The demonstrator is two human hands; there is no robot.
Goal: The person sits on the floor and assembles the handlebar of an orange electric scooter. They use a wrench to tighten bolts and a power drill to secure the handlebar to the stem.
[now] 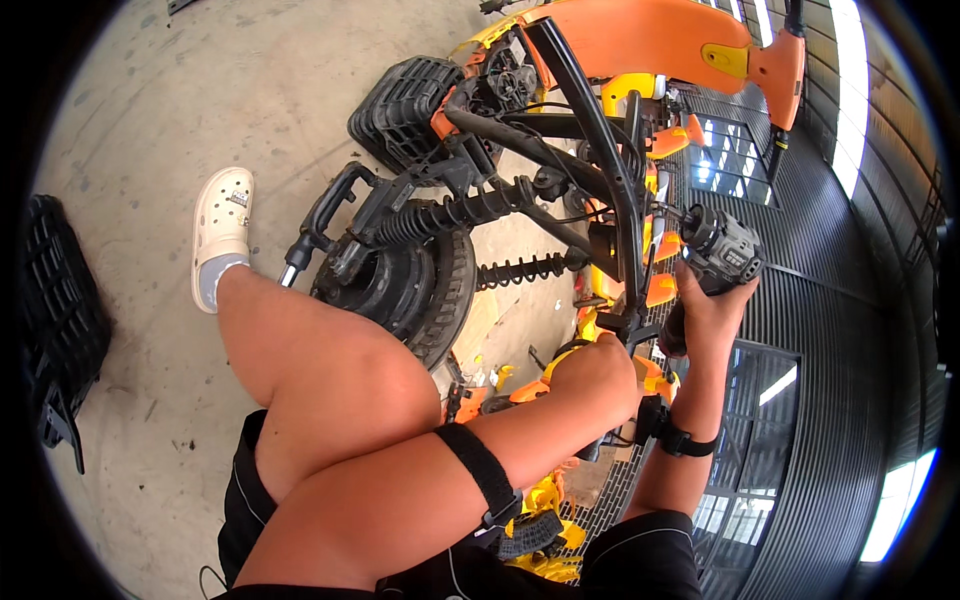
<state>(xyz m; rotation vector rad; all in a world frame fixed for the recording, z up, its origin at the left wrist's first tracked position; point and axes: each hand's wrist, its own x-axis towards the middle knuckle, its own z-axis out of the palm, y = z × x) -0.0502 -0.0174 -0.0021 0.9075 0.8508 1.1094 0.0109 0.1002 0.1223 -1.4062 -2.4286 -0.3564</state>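
My right hand point(712, 305) grips the handle of a black and grey cordless drill point(722, 248), whose bit end points at the black metal frame point(612, 165) of a partly stripped vehicle. Fist-like, my left hand point(608, 372) is closed at the lower end of that frame, by a small bracket point(626, 325); its fingertips are hidden behind. Left of the frame are a coil-spring shock absorber point(450, 215), a second coil spring point(525, 270) and a wheel with a black tyre point(455, 295). An orange body panel point(640, 38) reaches across the top.
My bent leg and a cream clog point(222, 215) are beside the wheel on the concrete floor point(140, 300). A ribbed black plastic part point(400, 110) adjoins the vehicle; a black slatted piece point(65, 310) lies far left. Orange and yellow panels point(545, 500) are piled behind, before a corrugated wall point(840, 350).
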